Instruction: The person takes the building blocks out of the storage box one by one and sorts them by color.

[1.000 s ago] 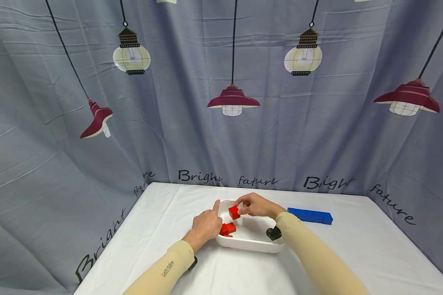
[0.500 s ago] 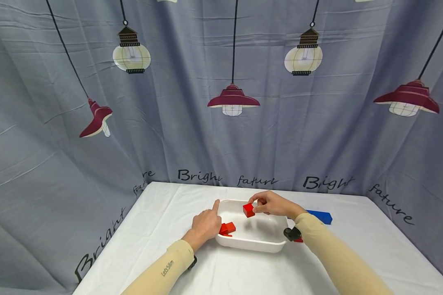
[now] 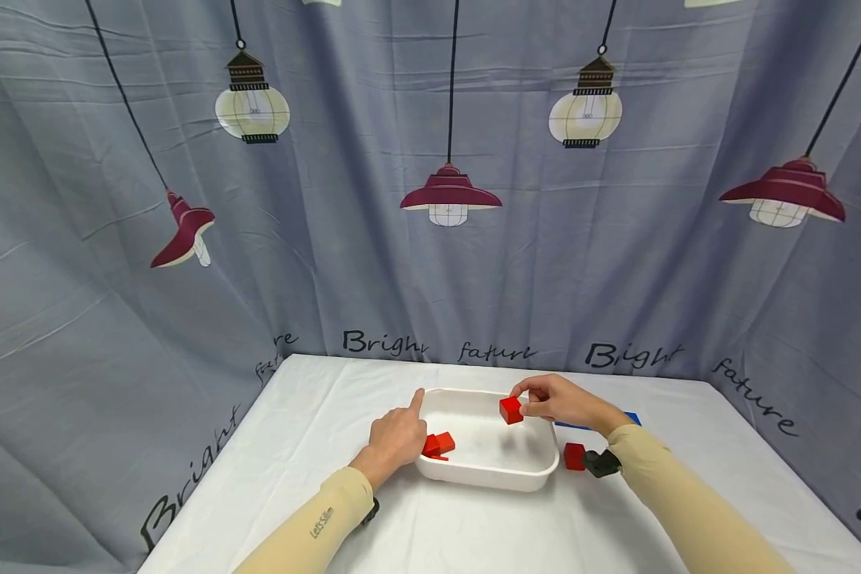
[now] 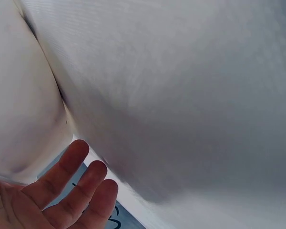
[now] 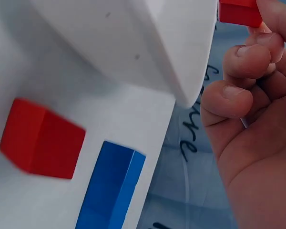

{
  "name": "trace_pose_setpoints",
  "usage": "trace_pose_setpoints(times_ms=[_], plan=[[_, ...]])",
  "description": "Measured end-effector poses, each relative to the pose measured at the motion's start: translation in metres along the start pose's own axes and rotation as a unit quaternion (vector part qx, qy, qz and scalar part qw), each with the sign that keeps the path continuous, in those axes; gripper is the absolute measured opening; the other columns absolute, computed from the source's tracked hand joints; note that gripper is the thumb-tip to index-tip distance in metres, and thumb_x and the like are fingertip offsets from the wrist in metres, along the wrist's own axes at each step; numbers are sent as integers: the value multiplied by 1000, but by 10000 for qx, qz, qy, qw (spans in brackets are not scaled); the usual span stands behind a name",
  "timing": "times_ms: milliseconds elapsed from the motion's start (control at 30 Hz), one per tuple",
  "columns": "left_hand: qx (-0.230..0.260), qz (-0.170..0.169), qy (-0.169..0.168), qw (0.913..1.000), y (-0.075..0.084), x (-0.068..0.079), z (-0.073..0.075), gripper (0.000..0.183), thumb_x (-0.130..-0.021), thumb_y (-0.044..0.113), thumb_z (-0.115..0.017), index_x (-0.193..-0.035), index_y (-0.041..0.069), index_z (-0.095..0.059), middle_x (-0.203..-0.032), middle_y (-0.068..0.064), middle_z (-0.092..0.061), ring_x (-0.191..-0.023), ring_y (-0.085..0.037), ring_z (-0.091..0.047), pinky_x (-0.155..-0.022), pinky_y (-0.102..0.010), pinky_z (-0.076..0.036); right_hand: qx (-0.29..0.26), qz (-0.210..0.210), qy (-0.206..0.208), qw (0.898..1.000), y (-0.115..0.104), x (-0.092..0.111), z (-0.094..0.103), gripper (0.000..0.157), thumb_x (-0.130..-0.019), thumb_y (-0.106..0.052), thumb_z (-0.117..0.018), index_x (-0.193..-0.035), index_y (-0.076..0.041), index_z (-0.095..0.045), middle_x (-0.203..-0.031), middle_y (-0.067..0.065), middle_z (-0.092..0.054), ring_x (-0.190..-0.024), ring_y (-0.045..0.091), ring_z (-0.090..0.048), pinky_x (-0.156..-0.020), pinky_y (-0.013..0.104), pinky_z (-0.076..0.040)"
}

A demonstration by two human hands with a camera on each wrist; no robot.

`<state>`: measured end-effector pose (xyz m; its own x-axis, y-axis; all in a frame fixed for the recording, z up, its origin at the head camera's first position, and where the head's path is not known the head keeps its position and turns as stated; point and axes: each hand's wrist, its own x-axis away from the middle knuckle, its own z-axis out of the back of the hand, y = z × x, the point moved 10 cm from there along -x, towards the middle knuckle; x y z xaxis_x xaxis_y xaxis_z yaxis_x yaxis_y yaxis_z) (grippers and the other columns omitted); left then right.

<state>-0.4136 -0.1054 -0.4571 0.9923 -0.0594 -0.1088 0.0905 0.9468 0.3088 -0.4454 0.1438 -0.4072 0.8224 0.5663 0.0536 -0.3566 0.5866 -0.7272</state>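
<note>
Slightly right of centre, a red cube (image 3: pixel 511 410) hangs above the white tray (image 3: pixel 484 477) near its far right corner, top and side faces toward the viewer; its edges look nearly equal, so no long axis can be told. The right hand (image 3: pixel 563 399) pinches it between thumb and index finger, the others curled. The left hand (image 3: pixel 396 437) touches the tray's left rim, index finger straight and pointing away from the wearer, three other fingers spread and slightly bent. The tray's long axis runs left to right; its walls are smooth, its corners rounded. Angular red pieces (image 3: pixel 442 443) lie in its near left corner. Just beside the right end, a red block (image 5: pixel 43 138) rests on the cloth-covered counter (image 3: pixel 459 526); farther back, partly hidden behind the right hand, a smooth, straight-edged blue bar (image 5: pixel 109 186) lies lengthwise from left to right
</note>
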Motion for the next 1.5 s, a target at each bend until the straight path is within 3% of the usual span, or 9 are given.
trace_pose_setpoints(times_ms=[333, 733, 1100, 1500], plan=[[11, 1, 15, 10000, 0, 0, 1, 58, -101, 26, -49, -157, 17, -36, -106, -11, -73, -84, -24, -66, -70, -45, -55, -199, 9, 138, 9997, 19, 23, 16, 32, -94, -19, -70, -122, -5, -65, -71, 3, -48, -56, 12, -43, -53, 24, -38], [108, 37, -58, 9999, -1, 0, -1, 60, -100, 27, -50, -157, 18, -35, -103, -11, -72, -80, -23, -63, -69, -44, -53, -374, -123, 318, 9987, 36, 52, 31, 39, -96, -19, -68, -129, 0, -59, -73, 4, -49, -55, 11, -42, -51, 24, -37], [152, 126, -71, 9998, -2, 1, -1, 61, -99, 26, -50, -157, 19, -34, -103, -11, -72, -79, -22, -63, -67, -43, -52, -691, -472, 268, 9961, 67, 71, 33, 44, -99, -24, -64, -134, -2, -52, -74, 5, -49, -58, 15, -47, -55, 28, -42], [137, 152, -67, 9998, -3, 1, 1, 61, -99, 26, -49, -157, 18, -34, -105, -10, -72, -83, -23, -64, -70, -44, -54, -677, -938, 553, 9917, 98, 88, 36, 47, -98, -29, -64, -135, -4, -50, -70, 5, -47, -57, 17, -48, -58, 30, -43]])
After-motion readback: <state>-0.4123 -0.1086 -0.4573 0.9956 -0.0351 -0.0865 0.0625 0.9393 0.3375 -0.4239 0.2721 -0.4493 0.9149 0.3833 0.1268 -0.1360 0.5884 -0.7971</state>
